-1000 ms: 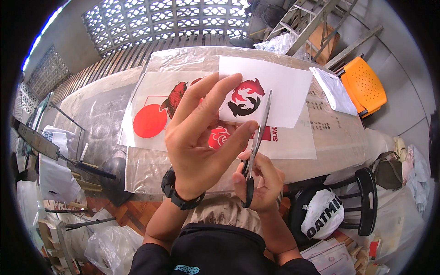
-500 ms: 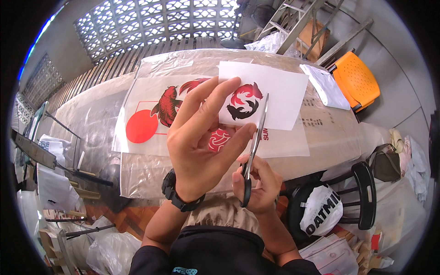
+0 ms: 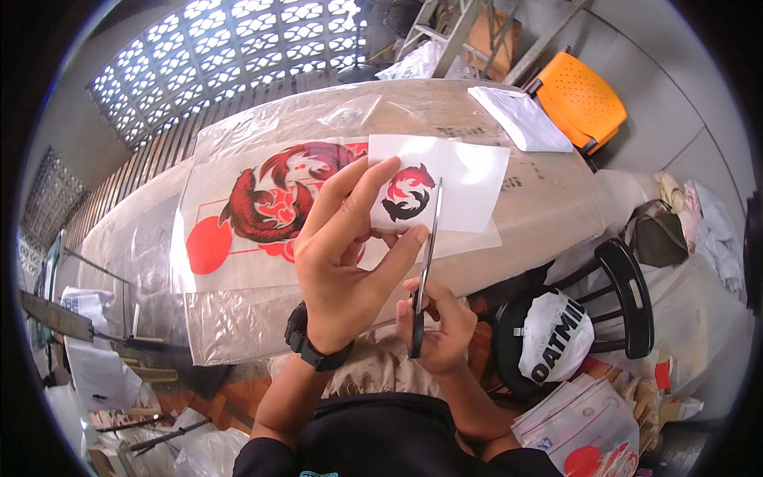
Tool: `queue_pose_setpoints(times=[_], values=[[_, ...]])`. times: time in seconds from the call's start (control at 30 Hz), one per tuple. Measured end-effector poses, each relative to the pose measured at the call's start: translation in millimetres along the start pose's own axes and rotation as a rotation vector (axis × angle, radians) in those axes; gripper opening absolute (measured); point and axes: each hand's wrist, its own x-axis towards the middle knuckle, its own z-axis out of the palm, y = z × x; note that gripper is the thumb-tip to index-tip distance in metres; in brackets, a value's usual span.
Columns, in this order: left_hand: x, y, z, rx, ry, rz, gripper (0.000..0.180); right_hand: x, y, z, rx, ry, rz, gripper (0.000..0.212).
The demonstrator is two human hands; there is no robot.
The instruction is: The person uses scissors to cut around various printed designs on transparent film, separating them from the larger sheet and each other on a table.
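Over the surface [image 3: 548,211], inward of its near edge: printed white sheet [image 3: 477,179] and scissors [image 3: 425,266]

White sheet, one: small, bearing a red-and-black motif of two curling fish; held in the air, in view overlapping the right part of a large printed sheet [image 3: 270,203] that lies along the surface's left and middle.

Left hand [image 3: 346,246], one: grip narrowed onto the white sheet's left edge near its lower left corner, two fingertips over the face, thumb by the lower edge.

Right hand [image 3: 441,330], one: grip closed around the scissors' dark handles; blades point toward the surface's far edge and pass in front of the sheet, right of the motif. Whether the blades are parted or touch the sheet cannot be told.

Handling, as judged: white sheet light, thin, smooth, perhaps slippery, easily creased; best taken by its plain margins, clear of the motif. Scissors stiff and heavier; best taken by the handles.

Adjoining: folded white cloth [image 3: 524,119], at the surface's far right corner; orange chair [image 3: 584,99], just beyond that corner
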Motion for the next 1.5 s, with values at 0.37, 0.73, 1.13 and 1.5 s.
queue_pose_setpoints(times=[0.37, 0.73, 1.13, 1.5], values=[[-10, -16, 75, -0.141, -0.140, -0.203, 0.058, -8, 17, -53, -0.070, 0.165, 0.167, 0.024], [1, -55, 109, -0.183, -0.261, -0.237, 0.059, 10, 42, -67, 0.092, 0.219, 0.353, 0.018], [7, -85, 120, -0.165, -0.309, -0.330, 0.056, 35, 58, -67, 0.229, 0.266, 0.490, 0.015], [12, -77, 89, -0.204, -0.467, -0.447, 0.057, 59, 52, -90, 0.336, 0.395, 0.543, 0.023]])
